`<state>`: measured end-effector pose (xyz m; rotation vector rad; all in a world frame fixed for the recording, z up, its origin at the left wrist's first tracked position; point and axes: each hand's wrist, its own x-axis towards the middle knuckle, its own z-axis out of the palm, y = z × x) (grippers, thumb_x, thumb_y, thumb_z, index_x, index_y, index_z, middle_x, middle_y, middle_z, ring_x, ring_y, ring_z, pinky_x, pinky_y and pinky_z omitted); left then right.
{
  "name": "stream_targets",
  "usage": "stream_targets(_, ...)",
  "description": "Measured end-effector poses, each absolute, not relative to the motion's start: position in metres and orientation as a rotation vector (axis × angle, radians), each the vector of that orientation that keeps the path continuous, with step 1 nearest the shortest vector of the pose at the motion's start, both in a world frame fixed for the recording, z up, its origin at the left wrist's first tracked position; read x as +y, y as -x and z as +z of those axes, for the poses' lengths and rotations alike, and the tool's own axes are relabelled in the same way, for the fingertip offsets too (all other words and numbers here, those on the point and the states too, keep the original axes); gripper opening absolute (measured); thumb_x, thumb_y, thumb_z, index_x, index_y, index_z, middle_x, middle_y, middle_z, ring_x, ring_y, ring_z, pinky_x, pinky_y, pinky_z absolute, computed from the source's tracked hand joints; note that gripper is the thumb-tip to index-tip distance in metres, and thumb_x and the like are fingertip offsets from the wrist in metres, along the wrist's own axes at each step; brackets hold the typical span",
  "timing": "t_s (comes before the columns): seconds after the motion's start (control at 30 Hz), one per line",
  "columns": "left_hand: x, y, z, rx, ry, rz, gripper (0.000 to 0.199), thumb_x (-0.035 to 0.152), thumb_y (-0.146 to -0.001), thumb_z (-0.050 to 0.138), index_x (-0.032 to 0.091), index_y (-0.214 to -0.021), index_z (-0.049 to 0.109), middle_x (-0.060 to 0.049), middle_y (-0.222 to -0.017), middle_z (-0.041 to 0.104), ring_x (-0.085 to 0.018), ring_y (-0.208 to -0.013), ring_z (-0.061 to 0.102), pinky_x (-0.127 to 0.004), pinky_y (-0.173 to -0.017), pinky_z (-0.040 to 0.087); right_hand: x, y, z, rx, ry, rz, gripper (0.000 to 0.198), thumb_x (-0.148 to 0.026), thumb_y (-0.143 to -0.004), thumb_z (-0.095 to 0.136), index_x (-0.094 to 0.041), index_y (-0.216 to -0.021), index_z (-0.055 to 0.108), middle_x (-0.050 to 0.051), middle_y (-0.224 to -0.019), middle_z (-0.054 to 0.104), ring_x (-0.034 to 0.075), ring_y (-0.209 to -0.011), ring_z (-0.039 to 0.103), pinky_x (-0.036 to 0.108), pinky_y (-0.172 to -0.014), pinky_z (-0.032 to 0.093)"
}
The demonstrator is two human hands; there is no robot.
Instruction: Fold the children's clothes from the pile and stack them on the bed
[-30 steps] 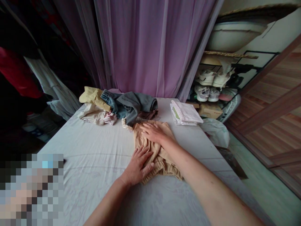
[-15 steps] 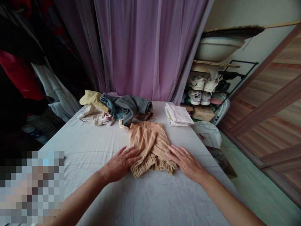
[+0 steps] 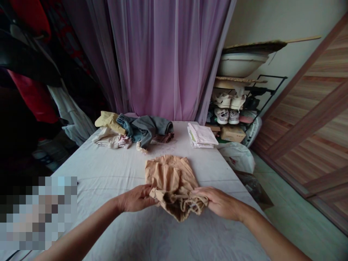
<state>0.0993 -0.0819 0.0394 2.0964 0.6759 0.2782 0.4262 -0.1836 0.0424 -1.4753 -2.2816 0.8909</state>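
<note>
A pair of tan trousers (image 3: 170,175) with a gathered elastic waistband lies folded on the bed, its waist end bunched up and lifted toward me. My left hand (image 3: 137,198) is closed on the left corner of the waistband, fingertips partly hidden by the cloth. At the opposite corner my right hand (image 3: 221,203) grips the waistband, thumb side up and some fingers tucked under it.
Crumpled clothes, with grey trousers (image 3: 156,127) and a yellow garment (image 3: 110,121) among them, lie at the back left. A folded pink-white stack (image 3: 202,136) rests at the back right. Beyond the bed (image 3: 114,166) stand a purple curtain (image 3: 163,65) and a shoe rack (image 3: 268,90).
Both hands went from lying flat on the trousers to gripping the waistband's sides. The trousers have been drawn toward me, away from the clothes pile, and their waist is raised.
</note>
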Motion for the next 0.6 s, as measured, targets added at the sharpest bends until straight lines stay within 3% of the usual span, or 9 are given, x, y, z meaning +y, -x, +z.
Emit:
stream_targets(0.07,-0.079,-0.101,0.042,0.686,-1.797,0.181,0.056,0.070,-0.082,0.051,0.019,-0.083,0.073,-0.002,-0.080,0.073,-0.020,-0.077,0.067,-0.030,-0.077,0.053,-0.176,-0.430,0.056,-2.114,1.447,1.159,0.036,-0.027,-0.090,0.042,-0.022,-0.111,0.070,0.005,-0.113,0.072,0.021,-0.107,0.063,0.037,-0.100,0.046)
stream_targets(0.17,-0.058,-0.109,0.040,0.793,-1.508,0.300,0.067,0.078,-0.072,0.055,0.015,-0.086,0.072,-0.005,-0.082,0.073,-0.022,-0.081,0.066,-0.033,-0.082,0.052,-0.144,-0.436,0.061,-1.808,1.438,1.361,0.032,-0.036,-0.085,0.048,-0.017,-0.098,0.071,0.004,-0.094,0.073,0.020,-0.091,0.064,0.035,-0.088,0.049)
stream_targets(0.23,-0.039,-0.118,0.037,0.900,-1.396,0.447,0.069,0.079,-0.068,0.059,0.015,-0.090,0.070,-0.008,-0.090,0.075,-0.024,-0.089,0.067,-0.034,-0.085,0.051,-0.114,-0.438,0.053,-1.560,1.489,1.354,0.030,-0.036,-0.081,0.049,-0.016,-0.091,0.068,0.003,-0.085,0.070,0.017,-0.079,0.063,0.031,-0.076,0.051)
stream_targets(0.33,-0.014,-0.131,0.029,1.072,-1.294,0.534,0.070,0.077,-0.067,0.060,0.015,-0.099,0.067,-0.010,-0.099,0.074,-0.026,-0.096,0.068,-0.033,-0.079,0.053,-0.074,-0.433,0.030,-1.407,1.760,1.075,0.027,-0.034,-0.082,0.045,-0.016,-0.084,0.065,0.001,-0.073,0.067,0.015,-0.066,0.060,0.025,-0.063,0.048)
stream_targets(0.47,0.006,-0.142,0.012,1.404,-1.400,0.473,0.059,0.071,-0.079,0.051,0.015,-0.092,0.066,-0.009,-0.091,0.075,-0.023,-0.086,0.069,-0.029,-0.066,0.052,-0.047,-0.417,-0.003,-1.375,1.976,0.810,0.025,-0.026,-0.085,0.043,-0.016,-0.084,0.065,0.004,-0.078,0.070,0.018,-0.077,0.064,0.026,-0.069,0.048)
stream_targets(0.6,0.014,-0.141,0.001,1.531,-1.511,0.454,0.050,0.060,-0.086,0.048,0.014,-0.090,0.066,-0.011,-0.089,0.074,-0.025,-0.085,0.069,-0.028,-0.064,0.049,-0.049,-0.408,-0.019,-1.354,2.110,0.509,0.035,-0.020,-0.088,0.040,-0.017,-0.113,0.064,0.012,-0.105,0.071,0.023,-0.098,0.064,0.034,-0.085,0.047)
